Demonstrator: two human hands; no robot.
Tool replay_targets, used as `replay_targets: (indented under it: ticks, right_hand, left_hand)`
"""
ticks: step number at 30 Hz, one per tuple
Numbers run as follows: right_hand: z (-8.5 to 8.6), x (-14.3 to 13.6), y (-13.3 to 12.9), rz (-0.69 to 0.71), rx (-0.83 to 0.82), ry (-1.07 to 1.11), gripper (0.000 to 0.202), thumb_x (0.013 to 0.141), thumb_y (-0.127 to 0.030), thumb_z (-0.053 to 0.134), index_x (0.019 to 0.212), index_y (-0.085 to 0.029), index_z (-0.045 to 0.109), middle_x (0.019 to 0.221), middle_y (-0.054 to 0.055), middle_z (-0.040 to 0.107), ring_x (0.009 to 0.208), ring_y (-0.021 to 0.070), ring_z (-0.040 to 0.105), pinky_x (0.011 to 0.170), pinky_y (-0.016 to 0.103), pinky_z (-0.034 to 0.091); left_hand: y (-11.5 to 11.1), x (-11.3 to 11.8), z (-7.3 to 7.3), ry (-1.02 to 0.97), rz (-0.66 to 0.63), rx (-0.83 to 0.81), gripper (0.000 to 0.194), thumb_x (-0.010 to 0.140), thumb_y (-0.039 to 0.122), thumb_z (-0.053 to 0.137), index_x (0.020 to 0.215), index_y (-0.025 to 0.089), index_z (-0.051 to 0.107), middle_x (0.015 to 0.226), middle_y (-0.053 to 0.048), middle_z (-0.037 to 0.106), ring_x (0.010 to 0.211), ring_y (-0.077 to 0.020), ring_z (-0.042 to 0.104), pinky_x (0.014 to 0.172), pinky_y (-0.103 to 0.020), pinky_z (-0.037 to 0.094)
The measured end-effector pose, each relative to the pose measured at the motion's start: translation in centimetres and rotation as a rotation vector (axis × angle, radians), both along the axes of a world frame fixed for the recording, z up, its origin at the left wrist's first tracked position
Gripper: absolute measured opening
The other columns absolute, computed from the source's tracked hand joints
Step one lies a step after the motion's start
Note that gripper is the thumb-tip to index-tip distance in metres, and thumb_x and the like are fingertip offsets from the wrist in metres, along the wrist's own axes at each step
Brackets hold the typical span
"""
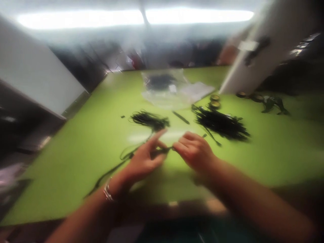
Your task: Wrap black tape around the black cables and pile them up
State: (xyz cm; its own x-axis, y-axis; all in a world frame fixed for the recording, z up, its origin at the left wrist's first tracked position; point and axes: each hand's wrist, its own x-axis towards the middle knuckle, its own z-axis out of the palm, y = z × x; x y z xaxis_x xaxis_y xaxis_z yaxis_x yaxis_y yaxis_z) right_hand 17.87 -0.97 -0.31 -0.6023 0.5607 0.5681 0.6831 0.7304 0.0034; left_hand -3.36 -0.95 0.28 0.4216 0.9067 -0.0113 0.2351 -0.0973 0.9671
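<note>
Near the middle of the green table, my left hand is closed around a black cord, its index finger stretched forward. The cord's other length trails from this hand down to the left. My right hand pinches the same cord's end just right of the left fingers. Beyond my left hand lies a small bundle of black cords. A larger bundle of black cords rests past my right hand. Motion blur hides fine detail at the fingertips.
Farther back sit a clear plastic bag with dark contents and a white paper. Tape rolls stand beside the large bundle. A black pen-like item lies between the bundles. A pale post rises at the back right.
</note>
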Motion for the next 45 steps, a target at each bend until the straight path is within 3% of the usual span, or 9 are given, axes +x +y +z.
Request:
replay_targets:
  ticks: [5, 10, 16, 19, 22, 26, 31, 39, 45]
  right_hand:
    - [0.0, 0.0, -0.2, -0.034, 0.025, 0.049, 0.023, 0.094, -0.018, 0.048, 0.076, -0.019, 0.061, 0.061, 0.001, 0.052, 0.068, 0.0177, 0.044, 0.071, 0.032, 0.035]
    - [-0.4, -0.5, -0.2, -0.020, -0.055, 0.104, 0.023, 0.094, -0.022, 0.049, 0.074, -0.019, 0.060, 0.064, 0.002, 0.055, 0.068, 0.0174, 0.044, 0.071, 0.032, 0.037]
    - [-1.0, -1.0, -0.2, 0.001, -0.100, 0.172, 0.023, 0.091, -0.015, 0.050, 0.070, -0.018, 0.058, 0.064, 0.003, 0.057, 0.069, 0.0182, 0.045, 0.067, 0.031, 0.040]
    - [-1.3, -1.0, -0.1, 0.034, -0.235, 0.286, 0.009, 0.090, -0.019, 0.054, 0.088, -0.017, 0.062, 0.079, 0.006, 0.065, 0.079, 0.0195, 0.053, 0.074, 0.032, 0.044]
    - [-1.4, -1.1, -0.1, 0.074, -0.433, 0.319, 0.015, 0.091, -0.020, 0.053, 0.102, -0.017, 0.062, 0.094, 0.007, 0.068, 0.086, 0.0187, 0.058, 0.080, 0.032, 0.046]
    - [-1.3, -1.1, -0.1, 0.048, -0.607, 0.230, 0.015, 0.092, -0.022, 0.052, 0.085, -0.018, 0.065, 0.080, 0.004, 0.067, 0.074, 0.0157, 0.057, 0.069, 0.028, 0.044]
    - [-0.6, -1.0, -0.3, 0.000, -0.704, 0.413, 0.022, 0.089, -0.022, 0.055, 0.067, -0.018, 0.056, 0.064, -0.002, 0.055, 0.061, 0.0109, 0.047, 0.061, 0.024, 0.037]
    - [0.8, -2.7, -1.3, 0.022, -1.362, 0.912, 0.033, 0.091, -0.042, 0.046, 0.066, -0.020, 0.046, 0.055, -0.007, 0.035, 0.048, 0.0087, 0.033, 0.045, 0.022, 0.027]
    - [0.5, -2.6, -1.3, 0.003, -1.165, 0.743, 0.032, 0.085, -0.037, 0.056, 0.061, -0.018, 0.046, 0.059, -0.005, 0.041, 0.057, 0.0090, 0.038, 0.052, 0.021, 0.031]
  left_hand:
    - [0.2, -0.4, 0.7, -0.230, -0.034, -0.270, 0.076, 0.078, 0.017, 0.064, 0.147, 0.028, 0.035, 0.097, -0.006, 0.061, 0.071, -0.0122, 0.057, 0.060, -0.022, 0.047]
    - [0.2, 0.0, 0.4, -0.240, 0.001, -0.216, 0.074, 0.075, 0.018, 0.070, 0.143, 0.024, 0.042, 0.092, -0.005, 0.062, 0.074, -0.0128, 0.057, 0.065, -0.023, 0.048]
    - [0.1, 0.4, -0.5, -0.033, 0.100, 0.029, 0.061, 0.080, 0.021, 0.066, 0.139, 0.020, 0.049, 0.079, -0.001, 0.061, 0.066, -0.0111, 0.053, 0.065, -0.024, 0.046]
    - [-0.1, 0.3, -1.5, 0.079, 0.106, 0.267, 0.060, 0.081, 0.016, 0.062, 0.139, 0.022, 0.049, 0.079, -0.001, 0.064, 0.063, -0.0107, 0.052, 0.067, -0.024, 0.047]
    - [-0.2, 0.3, -2.4, 0.240, 0.107, 0.505, 0.060, 0.081, 0.015, 0.059, 0.139, 0.026, 0.050, 0.085, -0.001, 0.070, 0.067, -0.0128, 0.057, 0.074, -0.026, 0.049]
    - [-0.2, 0.3, -2.7, 0.286, 0.075, 0.588, 0.055, 0.083, 0.016, 0.057, 0.136, 0.028, 0.052, 0.091, -0.003, 0.071, 0.077, -0.0160, 0.064, 0.082, -0.030, 0.050]
    - [0.0, 0.2, -1.3, 0.092, -0.067, 0.338, 0.065, 0.081, 0.016, 0.063, 0.143, 0.025, 0.043, 0.102, -0.005, 0.066, 0.084, -0.0151, 0.061, 0.083, -0.028, 0.049]
    - [-0.3, 0.8, -0.6, -0.330, 0.084, -0.256, 0.072, 0.075, 0.018, 0.071, 0.142, 0.024, 0.044, 0.085, -0.003, 0.063, 0.070, -0.0130, 0.059, 0.064, -0.025, 0.047]
    - [-0.4, 1.1, -0.6, -0.373, 0.143, -0.337, 0.068, 0.069, 0.018, 0.077, 0.133, 0.023, 0.054, 0.078, -0.001, 0.061, 0.064, -0.0106, 0.056, 0.057, -0.021, 0.043]
